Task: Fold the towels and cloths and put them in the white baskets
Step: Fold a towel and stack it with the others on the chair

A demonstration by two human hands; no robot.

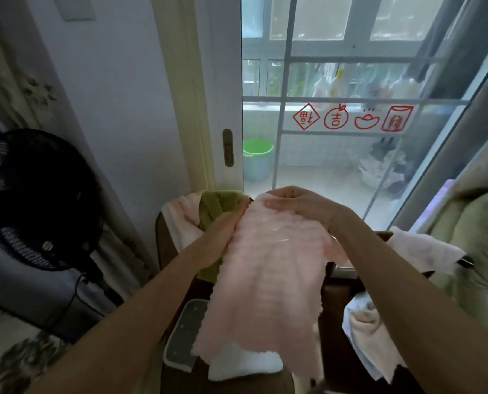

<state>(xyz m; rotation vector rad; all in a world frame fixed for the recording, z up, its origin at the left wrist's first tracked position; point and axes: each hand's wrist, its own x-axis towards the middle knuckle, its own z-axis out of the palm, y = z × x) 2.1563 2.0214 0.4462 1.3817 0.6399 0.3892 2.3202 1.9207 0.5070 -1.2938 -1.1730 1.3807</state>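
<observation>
This is a home, a lived-in room opening onto an enclosed balcony. A sliding glass door (351, 109) with red festive stickers (351, 118) looks out on a tiled laundry balcony, where a green-rimmed bucket (257, 160) stands and detergent bottles (365, 86) line the sill. A black standing fan (35, 200) stands by the floral curtain (15, 81) at the left, and towels (424, 248) hang over dark furniture.

A black standing fan (35, 200) stands left by the pale wall (123, 95); daylight enters the glass balcony door (336, 109), a green-rimmed bucket (257, 159) beyond.
</observation>
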